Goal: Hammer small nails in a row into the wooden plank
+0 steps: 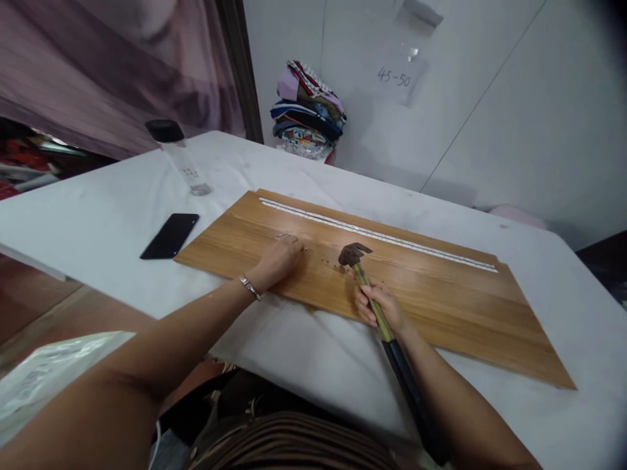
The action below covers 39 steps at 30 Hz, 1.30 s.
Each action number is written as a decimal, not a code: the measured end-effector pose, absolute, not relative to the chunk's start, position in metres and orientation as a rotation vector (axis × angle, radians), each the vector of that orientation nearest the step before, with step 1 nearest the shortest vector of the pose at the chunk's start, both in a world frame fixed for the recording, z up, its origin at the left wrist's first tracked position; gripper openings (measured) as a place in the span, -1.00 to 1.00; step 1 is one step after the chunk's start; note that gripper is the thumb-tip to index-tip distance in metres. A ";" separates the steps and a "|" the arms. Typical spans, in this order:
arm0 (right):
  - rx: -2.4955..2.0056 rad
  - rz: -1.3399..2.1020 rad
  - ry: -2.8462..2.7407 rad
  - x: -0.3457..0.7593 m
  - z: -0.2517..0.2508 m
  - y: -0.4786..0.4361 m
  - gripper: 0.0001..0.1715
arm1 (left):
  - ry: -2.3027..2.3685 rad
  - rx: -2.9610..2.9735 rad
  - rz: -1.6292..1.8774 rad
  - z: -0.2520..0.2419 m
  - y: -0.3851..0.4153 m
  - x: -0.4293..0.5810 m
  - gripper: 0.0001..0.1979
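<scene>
A long wooden board (441, 294) lies on a white table (98, 215), with a pale strip (382, 236) along its far edge. My right hand (379, 305) is closed round the handle of a claw hammer (355, 256), its head resting on the board. My left hand (280, 258), a bracelet on the wrist, rests on the board with fingers curled over small nails (284, 237) that I can barely make out. A few small dark specks lie on the board between the hands.
A black phone (170, 235) lies left of the board. A clear bottle with a black cap (179, 156) stands behind it. A stack of folded clothes (308, 114) sits against the white wall. A plastic bag (49, 372) is at lower left.
</scene>
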State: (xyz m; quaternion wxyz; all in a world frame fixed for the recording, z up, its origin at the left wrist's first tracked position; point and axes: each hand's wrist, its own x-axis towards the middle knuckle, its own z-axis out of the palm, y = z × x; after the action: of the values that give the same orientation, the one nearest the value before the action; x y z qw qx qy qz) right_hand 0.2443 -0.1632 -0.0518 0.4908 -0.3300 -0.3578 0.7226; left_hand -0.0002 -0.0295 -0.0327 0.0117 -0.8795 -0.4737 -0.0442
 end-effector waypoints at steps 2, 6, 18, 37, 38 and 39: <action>-0.814 1.761 -0.867 0.244 -0.054 -0.163 -0.48 | -1.526 -2.737 -0.238 -0.038 -0.030 0.001 -0.71; -0.818 1.771 -0.875 0.246 -0.052 -0.164 -0.48 | -1.607 -2.742 -0.410 -0.047 -0.031 0.001 -0.71; -0.820 1.773 -0.910 0.246 -0.056 -0.161 -0.50 | -1.538 -2.811 -0.383 -0.052 -0.027 -0.001 -0.64; -0.823 1.737 -0.877 0.247 -0.051 -0.162 -0.46 | -1.549 -2.857 -0.488 -0.049 -0.026 0.008 -0.73; -0.824 1.742 -0.876 0.247 -0.052 -0.162 -0.47 | -1.551 -2.856 -0.508 -0.050 -0.026 0.008 -0.72; -0.825 1.752 -0.877 0.247 -0.053 -0.161 -0.47 | -1.548 -2.858 -0.523 -0.052 -0.026 0.008 -0.72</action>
State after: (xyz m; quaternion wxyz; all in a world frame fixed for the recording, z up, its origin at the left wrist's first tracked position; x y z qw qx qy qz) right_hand 0.2475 -0.1613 -0.0525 0.4864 -0.3392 -0.3603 0.7201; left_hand 0.0078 -0.0264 -0.0516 -0.0754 -0.8657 -0.4689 -0.1583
